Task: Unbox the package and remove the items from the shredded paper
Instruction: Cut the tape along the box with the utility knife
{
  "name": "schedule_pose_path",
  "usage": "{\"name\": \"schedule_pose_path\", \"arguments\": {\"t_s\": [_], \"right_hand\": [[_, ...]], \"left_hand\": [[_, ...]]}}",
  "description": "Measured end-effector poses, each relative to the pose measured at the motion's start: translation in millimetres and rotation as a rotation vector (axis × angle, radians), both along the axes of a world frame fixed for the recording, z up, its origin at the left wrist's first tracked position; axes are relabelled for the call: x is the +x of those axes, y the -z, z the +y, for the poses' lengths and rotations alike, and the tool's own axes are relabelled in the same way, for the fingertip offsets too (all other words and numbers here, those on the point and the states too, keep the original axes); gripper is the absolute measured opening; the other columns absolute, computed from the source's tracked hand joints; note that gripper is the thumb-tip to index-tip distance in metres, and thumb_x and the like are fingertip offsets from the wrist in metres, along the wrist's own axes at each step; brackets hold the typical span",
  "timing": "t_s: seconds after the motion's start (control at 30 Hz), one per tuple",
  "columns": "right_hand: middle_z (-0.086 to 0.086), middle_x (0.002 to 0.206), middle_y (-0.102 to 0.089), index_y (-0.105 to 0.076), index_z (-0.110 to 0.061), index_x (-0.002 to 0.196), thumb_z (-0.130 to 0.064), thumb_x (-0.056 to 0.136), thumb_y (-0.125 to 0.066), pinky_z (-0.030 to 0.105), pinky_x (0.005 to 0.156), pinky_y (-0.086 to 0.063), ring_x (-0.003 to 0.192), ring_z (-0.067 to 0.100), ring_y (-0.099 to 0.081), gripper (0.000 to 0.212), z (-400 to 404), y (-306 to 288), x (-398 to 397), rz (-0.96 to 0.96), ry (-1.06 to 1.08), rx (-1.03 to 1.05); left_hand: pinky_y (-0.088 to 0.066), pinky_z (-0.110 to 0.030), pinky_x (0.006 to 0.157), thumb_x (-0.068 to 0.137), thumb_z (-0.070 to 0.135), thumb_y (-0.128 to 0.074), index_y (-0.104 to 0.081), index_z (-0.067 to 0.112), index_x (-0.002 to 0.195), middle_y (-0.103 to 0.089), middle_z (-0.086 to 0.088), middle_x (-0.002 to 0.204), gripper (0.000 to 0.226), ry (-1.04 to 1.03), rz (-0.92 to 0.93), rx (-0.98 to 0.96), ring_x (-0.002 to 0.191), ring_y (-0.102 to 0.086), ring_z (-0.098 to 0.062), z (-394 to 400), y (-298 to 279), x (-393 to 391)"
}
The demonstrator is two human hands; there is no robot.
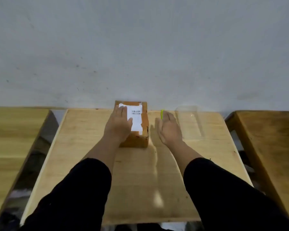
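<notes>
A small brown cardboard box (pixel 144 129), taped shut and bearing a white shipping label (pixel 137 119), stands at the far middle of the wooden table (pixel 90 147). My left hand (pixel 119 124) lies flat on the box's top left side, fingers straight. To the right of the box my right hand (pixel 168 129) hovers with straight fingers and the palm turned toward the box, touching nothing. A thin yellow-green tool (pixel 162 114) lies just beyond my right fingertips. What the box holds is hidden.
A clear plastic container (pixel 190 124) stands at the far right of the table. A grey wall rises right behind the table. Other wooden tables stand to the left (pixel 12 139) and right (pixel 270 139), with gaps between.
</notes>
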State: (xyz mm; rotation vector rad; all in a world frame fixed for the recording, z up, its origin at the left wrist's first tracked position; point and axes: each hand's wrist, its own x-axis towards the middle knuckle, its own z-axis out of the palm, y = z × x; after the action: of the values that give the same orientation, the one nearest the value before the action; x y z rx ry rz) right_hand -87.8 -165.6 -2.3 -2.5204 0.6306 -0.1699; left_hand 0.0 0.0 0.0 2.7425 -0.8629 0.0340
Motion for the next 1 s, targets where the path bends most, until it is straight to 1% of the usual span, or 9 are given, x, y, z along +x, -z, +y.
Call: {"name": "schedule_pose_path", "arguments": {"t_s": [0.1, 0.2, 0.3, 0.43, 0.63, 0.77, 0.87, 0.93, 1.0], "right_hand": [[0.014, 0.143, -0.035, -0.026, -0.009, 0.143, -0.03, 0.097, -0.034, 0.037, 0.107, -0.033, 0.131, 0.027, -0.034, 0.051, -12, 36, 10, 0.0, 0.079, 0.061], [0.013, 0.132, -0.042, -0.027, -0.016, 0.141, -0.033, 0.094, -0.041, 0.041, 0.096, -0.044, 0.116, 0.029, -0.044, 0.051, -23, 73, 19, 0.034, 0.143, 0.055], [0.013, 0.126, -0.044, -0.03, -0.015, 0.137, -0.036, 0.093, -0.045, 0.041, 0.092, -0.042, 0.111, 0.029, -0.043, 0.051, -35, 97, 28, 0.078, 0.185, -0.007], [0.014, 0.111, -0.048, -0.035, -0.014, 0.134, -0.036, 0.092, -0.048, 0.038, 0.082, -0.041, 0.099, 0.028, -0.043, 0.049, -40, 109, 38, 0.067, 0.175, -0.101], [0.016, 0.107, -0.05, -0.023, -0.019, 0.143, -0.03, 0.095, -0.043, 0.034, 0.065, -0.037, 0.093, 0.03, -0.048, 0.053, -43, 111, 45, 0.14, 0.133, -0.104], [0.018, 0.097, -0.061, -0.014, -0.016, 0.147, -0.026, 0.097, -0.039, 0.036, 0.063, -0.04, 0.083, 0.032, -0.057, 0.057, -34, 99, 42, -0.035, 0.109, 0.054], [0.021, 0.095, -0.065, -0.017, -0.018, 0.146, -0.037, 0.093, -0.032, 0.03, 0.064, -0.037, 0.071, 0.023, -0.055, 0.059, -18, 82, 46, -0.223, 0.021, 0.248], [0.018, 0.107, -0.066, -0.016, -0.025, 0.146, -0.046, 0.09, -0.027, 0.028, 0.069, -0.04, 0.078, 0.025, -0.059, 0.061, -8, 74, 52, -0.243, -0.04, 0.304], [0.011, 0.108, -0.066, -0.017, -0.028, 0.146, -0.047, 0.089, -0.027, 0.027, 0.07, -0.043, 0.084, 0.024, -0.063, 0.061, -3, 72, 57, -0.22, -0.061, 0.33]], "left_hand": [[-0.034, -0.045, 0.11, 0.094, 0.027, -0.042, -0.03, 0.002, 0.135, -0.032, -0.017, 0.146, 0.05, -0.161, 0.149, -0.082, 0.139, -0.023, -0.03, -1, 35, 13], [-0.027, -0.046, 0.114, 0.094, 0.029, -0.041, -0.022, 0.005, 0.137, -0.018, -0.015, 0.151, 0.053, -0.174, 0.178, -0.095, 0.142, -0.01, -0.03, -4, 61, 24], [-0.023, -0.046, 0.114, 0.094, 0.033, -0.038, -0.015, 0.009, 0.142, -0.009, -0.013, 0.154, 0.059, -0.181, 0.163, -0.085, 0.143, -0.005, -0.029, -5, 74, 33], [-0.008, -0.04, 0.118, 0.096, 0.036, -0.03, -0.006, 0.006, 0.146, 0.0, -0.016, 0.156, 0.063, -0.142, 0.147, -0.076, 0.144, 0.003, -0.028, -4, 80, 35], [-0.003, -0.038, 0.119, 0.09, 0.044, -0.018, -0.002, 0.005, 0.145, 0.005, -0.016, 0.156, 0.07, -0.145, 0.158, -0.039, 0.144, 0.008, -0.026, -4, 79, 34], [-0.004, -0.041, 0.118, 0.089, 0.042, -0.022, -0.007, 0.003, 0.145, 0.001, -0.018, 0.156, 0.07, -0.125, 0.192, -0.081, 0.144, 0.006, -0.029, -3, 75, 34], [-0.007, -0.043, 0.118, 0.09, 0.044, -0.02, -0.008, 0.002, 0.145, -0.001, -0.021, 0.155, 0.07, -0.138, 0.218, -0.096, 0.144, 0.003, -0.032, 4, 73, 37], [-0.009, -0.046, 0.118, 0.093, 0.049, -0.015, -0.009, 0.005, 0.145, -0.001, -0.021, 0.155, 0.068, -0.164, 0.246, -0.079, 0.143, 0.003, -0.033, 9, 75, 39], [-0.015, -0.047, 0.117, 0.095, 0.047, -0.022, -0.007, 0.01, 0.146, 0.0, -0.018, 0.155, 0.065, -0.188, 0.283, -0.105, 0.144, 0.003, -0.031, 9, 74, 37]]}}
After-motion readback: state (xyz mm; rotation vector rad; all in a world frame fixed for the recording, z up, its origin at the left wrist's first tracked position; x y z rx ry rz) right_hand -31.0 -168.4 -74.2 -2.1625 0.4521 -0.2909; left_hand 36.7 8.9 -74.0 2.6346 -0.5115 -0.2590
